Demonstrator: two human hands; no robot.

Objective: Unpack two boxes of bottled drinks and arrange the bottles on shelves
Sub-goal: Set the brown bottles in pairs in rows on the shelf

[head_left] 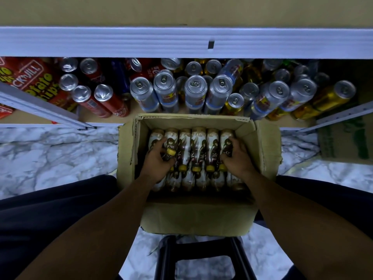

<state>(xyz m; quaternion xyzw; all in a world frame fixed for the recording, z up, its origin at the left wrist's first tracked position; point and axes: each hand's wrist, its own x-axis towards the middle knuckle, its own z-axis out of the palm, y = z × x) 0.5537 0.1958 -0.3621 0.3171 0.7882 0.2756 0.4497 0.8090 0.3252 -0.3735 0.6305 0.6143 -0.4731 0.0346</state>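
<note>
Nearest, a black plastic stool (194, 257) stands on the white-and-grey marble floor (50, 156) between the person's dark-trousered legs. The near edge of an open brown cardboard box (198, 216) hangs just over the stool. Inside lie two tight rows of white-and-brown labelled drink bottles with yellow caps (198, 147), filling the box from wall to wall with little slack. The left hand (159, 165) curls round the second bottle from the left (171, 146), whose cap end is tipped above its neighbours. The right hand (236, 159) grips the rightmost bottle of the far row (227, 142), hard by the box's right wall. Bare floor lies open on both sides of the box. Its far rim sits just beside the low shelf board (101, 120), crowded with red, silver and gold drink cans (193, 91) and red potato-chip packs (38, 77), under a white metal shelf rail (141, 42).
</note>
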